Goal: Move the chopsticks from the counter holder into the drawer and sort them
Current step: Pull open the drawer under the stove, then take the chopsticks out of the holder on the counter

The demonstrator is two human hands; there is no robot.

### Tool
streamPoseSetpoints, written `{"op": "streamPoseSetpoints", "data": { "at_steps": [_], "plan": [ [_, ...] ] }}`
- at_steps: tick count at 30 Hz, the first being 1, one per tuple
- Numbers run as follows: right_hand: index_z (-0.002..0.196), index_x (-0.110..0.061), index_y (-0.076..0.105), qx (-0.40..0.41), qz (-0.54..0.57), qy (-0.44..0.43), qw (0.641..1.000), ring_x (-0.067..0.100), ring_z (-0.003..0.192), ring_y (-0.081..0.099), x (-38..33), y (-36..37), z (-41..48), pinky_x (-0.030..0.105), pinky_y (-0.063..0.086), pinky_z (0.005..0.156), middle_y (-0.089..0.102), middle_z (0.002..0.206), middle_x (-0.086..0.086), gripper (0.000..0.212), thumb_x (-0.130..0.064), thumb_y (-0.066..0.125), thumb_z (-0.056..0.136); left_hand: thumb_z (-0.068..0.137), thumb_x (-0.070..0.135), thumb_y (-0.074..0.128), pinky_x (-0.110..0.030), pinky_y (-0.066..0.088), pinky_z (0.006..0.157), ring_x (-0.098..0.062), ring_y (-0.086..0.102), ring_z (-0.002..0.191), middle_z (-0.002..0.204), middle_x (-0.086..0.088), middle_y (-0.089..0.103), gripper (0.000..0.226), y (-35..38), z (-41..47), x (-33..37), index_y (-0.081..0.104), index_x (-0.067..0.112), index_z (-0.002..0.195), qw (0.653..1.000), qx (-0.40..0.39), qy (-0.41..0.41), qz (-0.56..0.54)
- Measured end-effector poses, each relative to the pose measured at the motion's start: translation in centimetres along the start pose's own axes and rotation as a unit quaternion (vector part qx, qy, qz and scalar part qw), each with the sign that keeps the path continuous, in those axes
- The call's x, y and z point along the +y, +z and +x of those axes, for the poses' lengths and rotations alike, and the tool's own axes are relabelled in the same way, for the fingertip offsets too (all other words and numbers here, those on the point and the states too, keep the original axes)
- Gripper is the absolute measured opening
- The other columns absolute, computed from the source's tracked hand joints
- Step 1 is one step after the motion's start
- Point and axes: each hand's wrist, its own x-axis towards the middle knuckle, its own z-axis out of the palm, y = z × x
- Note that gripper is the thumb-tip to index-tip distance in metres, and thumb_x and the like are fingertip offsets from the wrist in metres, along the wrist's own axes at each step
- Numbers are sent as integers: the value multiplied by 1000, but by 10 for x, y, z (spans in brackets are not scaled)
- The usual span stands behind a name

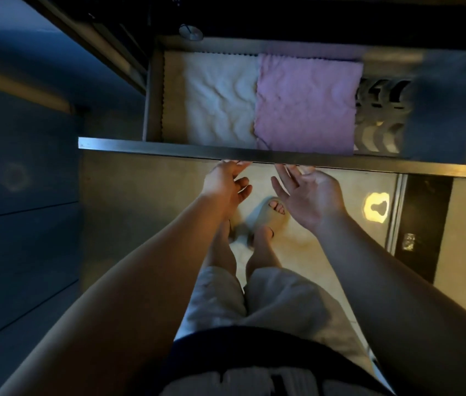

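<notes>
A drawer (226,152) stands pulled out below the counter, its metal front edge running across the middle of the view. Inside lie a white cloth (214,101) on the left and a pink cloth (306,107) beside it. At the drawer's right end are dark and pale rounded items (380,115), too blurred to name. My left hand (226,185) reaches up to the underside of the front edge, fingers loosely curled and touching it. My right hand (309,192) is just below the same edge, palm up, fingers spread. No chopsticks or holder are visible.
Dark cabinet fronts (20,224) fill the left side. A round metal disc (191,32) sits above the drawer's back left corner. Below are my legs, a slippered foot (266,212) and pale floor with a bright light reflection (376,208).
</notes>
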Motion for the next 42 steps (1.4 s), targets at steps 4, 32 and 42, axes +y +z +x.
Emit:
{"op": "streamPoseSetpoints", "data": {
  "at_steps": [4,32,42],
  "plan": [
    [134,-14,44,23,-43,26,998,23,117,63,6,-5,-19,43,45,98,60,131,9,51,-1,32,87,95,13,53,-28,50,56,-14,52,67,114,-17,67,23,-8,-16,-13,64,12,116,998,40,-39,6],
    [140,-26,37,-231,-912,-218,258,26,129,43,26,96,-131,42,37,105,46,140,1,54,-30,48,88,92,55,51,-44,37,107,-24,39,133,144,4,47,47,-103,-199,-15,48,36,135,771,178,210,574],
    [151,-37,-4,-321,-898,-298,46,27,149,-11,115,133,-191,57,-4,116,-7,162,-1,84,-58,45,86,89,68,39,-48,7,119,-22,-4,151,164,5,5,72,-175,-268,-61,19,39,152,728,368,273,509]
  ]
}}
